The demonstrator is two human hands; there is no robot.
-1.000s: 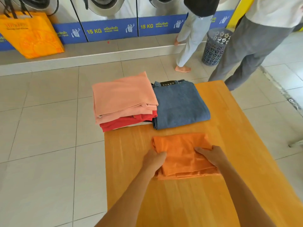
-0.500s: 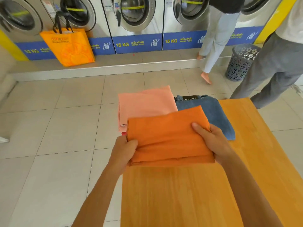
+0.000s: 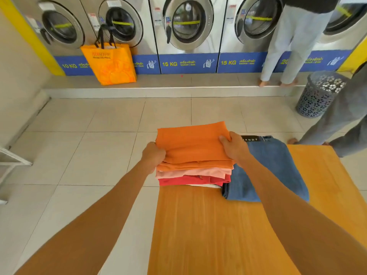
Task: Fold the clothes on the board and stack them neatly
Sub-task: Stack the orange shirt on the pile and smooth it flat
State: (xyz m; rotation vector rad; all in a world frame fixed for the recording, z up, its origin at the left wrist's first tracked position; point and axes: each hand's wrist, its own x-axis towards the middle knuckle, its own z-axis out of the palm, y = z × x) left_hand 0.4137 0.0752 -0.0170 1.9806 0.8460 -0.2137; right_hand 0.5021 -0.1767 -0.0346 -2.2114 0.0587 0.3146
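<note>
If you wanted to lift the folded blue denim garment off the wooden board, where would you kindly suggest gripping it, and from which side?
Probably by its two long side edges, one hand on each, coming from the near end. The folded blue denim garment lies flat beside the stack on the wooden board, its near folded edge thick and exposed, so it should stay folded.

Four folded garments in one stack: orange cloth [image 3: 190,143], pink cloth [image 3: 193,172], red cloth [image 3: 190,180], white cloth [image 3: 206,185]. One pair of folded jeans [image 3: 272,167]. Five washing machines [image 3: 187,26]. One orange bag [image 3: 111,64]. One laundry basket [image 3: 319,94]. Two hands.
</note>
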